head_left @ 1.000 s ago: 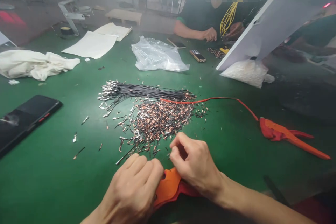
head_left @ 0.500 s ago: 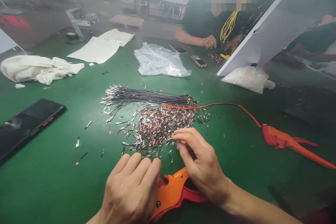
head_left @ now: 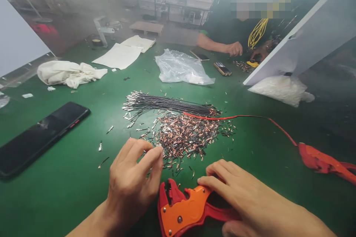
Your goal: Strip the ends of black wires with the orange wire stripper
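Observation:
My left hand [head_left: 135, 172] has thumb and index finger pinched together at the near left edge of a heap of short wire offcuts [head_left: 185, 137], which show copper ends and metal terminals. Whatever the pinch holds is too small to make out. Below the heap lies an orange and red wire stripper [head_left: 185, 209], its jaws pointing away from me. My right hand [head_left: 236, 189] grips its red handles, fingers over the top and thumb underneath. Behind the heap rests a bundle of black wires [head_left: 172, 103] with metal terminals at the left end.
A black phone [head_left: 41, 139] lies at left, with a white cloth [head_left: 68, 74] behind it. A red strip [head_left: 236, 116] runs to a second red tool [head_left: 319, 159] at right. Farther back are a clear plastic bag [head_left: 182, 67], a slanted white panel [head_left: 294, 31] and a co-worker's hand [head_left: 235, 49].
My right hand has moved from the heap down onto the wire stripper's handles. My left hand has turned and lifted, now pinching beside the heap. The view has shifted left.

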{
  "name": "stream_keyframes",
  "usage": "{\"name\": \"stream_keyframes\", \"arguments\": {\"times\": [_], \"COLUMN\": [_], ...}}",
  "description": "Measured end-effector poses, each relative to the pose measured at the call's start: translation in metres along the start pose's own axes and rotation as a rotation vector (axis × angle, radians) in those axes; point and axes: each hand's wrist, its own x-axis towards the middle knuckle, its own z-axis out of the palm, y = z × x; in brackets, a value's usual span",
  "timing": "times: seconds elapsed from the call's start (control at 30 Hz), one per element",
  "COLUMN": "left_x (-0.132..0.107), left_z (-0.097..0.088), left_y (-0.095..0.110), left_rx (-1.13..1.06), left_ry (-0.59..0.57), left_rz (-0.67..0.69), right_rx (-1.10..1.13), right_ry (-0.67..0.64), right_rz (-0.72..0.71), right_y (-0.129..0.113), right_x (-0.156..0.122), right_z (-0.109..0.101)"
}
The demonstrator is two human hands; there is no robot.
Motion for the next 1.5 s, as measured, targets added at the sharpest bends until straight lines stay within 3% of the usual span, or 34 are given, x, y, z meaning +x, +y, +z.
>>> {"name": "stream_keyframes", "arguments": {"times": [0.13, 0.27, 0.33, 0.4, 0.53, 0.67, 0.8, 0.9, 1.1, 1.2, 1.3, 1.5], "left_x": [0.000, -0.003, -0.004, -0.005, -0.005, -0.005, -0.004, -0.006, -0.020, -0.019, -0.014, -0.026], "left_z": [0.002, 0.004, 0.003, 0.002, -0.001, -0.003, -0.004, -0.004, 0.007, 0.009, 0.003, 0.010], "left_y": [0.000, 0.001, 0.003, 0.008, 0.014, 0.013, 0.012, 0.019, 0.037, 0.042, 0.045, 0.048], "left_rx": [-0.160, -0.161, -0.147, -0.141, -0.107, -0.102, -0.107, -0.122, -0.049, -0.114, -0.099, -0.101], "left_ry": [0.038, 0.078, 0.084, 0.098, 0.127, 0.127, 0.053, -0.011, 0.039, -0.032, -0.217, -0.259], "left_rz": [-0.071, -0.136, -0.134, -0.113, -0.026, -0.027, 0.023, 0.192, 0.471, 0.487, 0.447, 0.325], "right_rx": [0.008, 0.206, 0.423, 0.816, 1.536, 1.815, 1.839, 1.837, 1.854, 1.837, 1.816, 1.814], "right_ry": [0.031, 0.117, 0.129, 0.105, -0.081, -0.164, -0.194, -0.112, 0.047, 0.033, -0.001, -0.089], "right_rz": [-0.058, -0.024, -0.041, -0.098, -0.278, -0.319, -0.339, -0.328, -0.288, -0.296, -0.305, -0.293], "right_y": [0.001, 0.013, 0.021, 0.026, 0.018, -0.002, -0.010, -0.006, 0.002, 0.001, -0.001, -0.007], "right_x": [-0.002, -0.008, -0.006, 0.001, 0.024, 0.037, 0.037, 0.037, 0.042, 0.045, 0.045, 0.045], "right_z": [-0.005, -0.023, -0.028, -0.024, 0.005, 0.029, 0.031, 0.027, 0.023, 0.024, 0.027, 0.030]}}
